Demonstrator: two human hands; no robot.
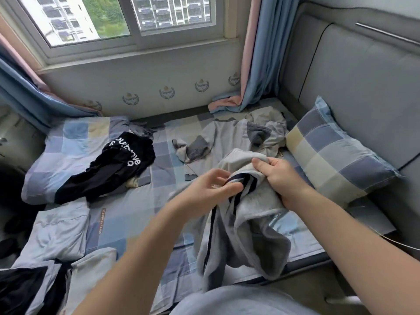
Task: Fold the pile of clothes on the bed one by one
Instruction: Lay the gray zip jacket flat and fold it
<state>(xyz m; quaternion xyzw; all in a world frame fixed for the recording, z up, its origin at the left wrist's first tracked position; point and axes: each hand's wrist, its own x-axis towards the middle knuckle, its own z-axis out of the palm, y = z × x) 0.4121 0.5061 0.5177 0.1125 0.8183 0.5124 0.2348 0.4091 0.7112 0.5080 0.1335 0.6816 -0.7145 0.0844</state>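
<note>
The grey fleece garment (247, 223) hangs at centre right of the frame, over the bed (136, 214). The right hand (281, 178) is clenched on its bunched top, and the left hand (211, 189) pinches the dark striped edge. It looks soft, floppy and fairly thick, so it's best held at a seam. I see no basket; the black garment (122, 164) lies loose at upper left.

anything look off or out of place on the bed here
The grey garment held by the left hand and right hand seems inside out, fleecy lining showing. The curtain hem spills onto the bed, and a black garment lies crumpled across a pillow.
</note>
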